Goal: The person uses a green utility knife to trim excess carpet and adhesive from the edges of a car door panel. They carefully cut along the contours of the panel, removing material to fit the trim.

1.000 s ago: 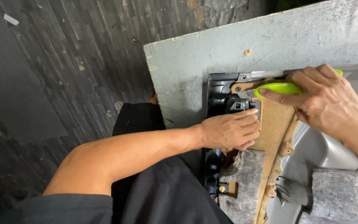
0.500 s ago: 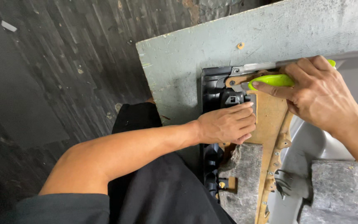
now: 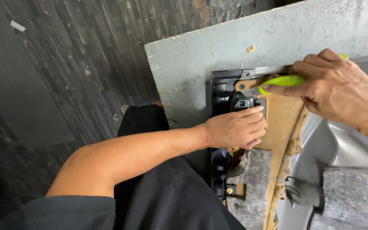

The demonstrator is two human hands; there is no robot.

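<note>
The left hand point(image 3: 235, 127) presses flat, fingers curled and gripping nothing, on the tan panel point(image 3: 282, 123) lying on the grey board point(image 3: 184, 64), seemingly to steady it, while the right hand point(image 3: 337, 87) closes around a green knife point(image 3: 282, 81) at the panel's top edge.

Two hands point(image 3: 235, 130), one green-handled knife point(image 3: 284, 81), one brown panel point(image 3: 284, 123), two grey felt pads point(image 3: 354, 196).

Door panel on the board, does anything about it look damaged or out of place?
Yes. The grey felt padding below the left hand is frayed and tufted at its upper edge, lifting off the tan backing. The right hand holds a lime-green utility knife there.
</note>
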